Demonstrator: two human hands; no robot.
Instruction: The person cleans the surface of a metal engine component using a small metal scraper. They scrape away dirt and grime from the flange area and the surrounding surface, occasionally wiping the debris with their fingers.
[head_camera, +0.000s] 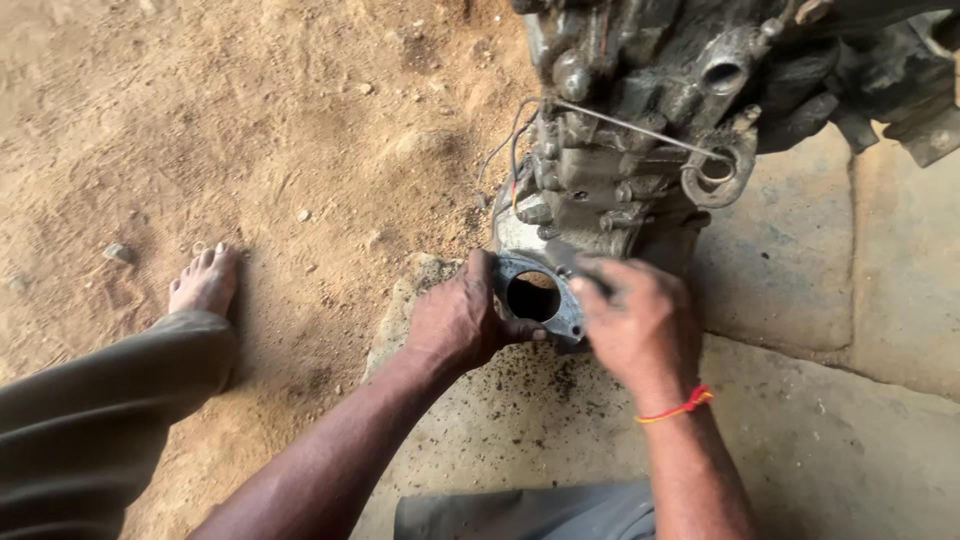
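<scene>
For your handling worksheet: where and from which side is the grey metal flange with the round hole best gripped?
Probably by the outer rim of the flange, from its left edge, where the left hand already clasps it; the right hand covers the right side, and the engine block blocks behind.

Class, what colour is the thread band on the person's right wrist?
Red with a little yellow; the thread band shows best in the head view, just below the right hand.

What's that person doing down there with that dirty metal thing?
A person crouches over a greasy engine block that rests on a stone slab beside sandy ground. The left hand grips a flat metal flange with a round hole at the block's near end. The right hand is pressed against the flange's right edge; it is blurred, so any tool in it cannot be made out. Dark flecks lie below.
</scene>
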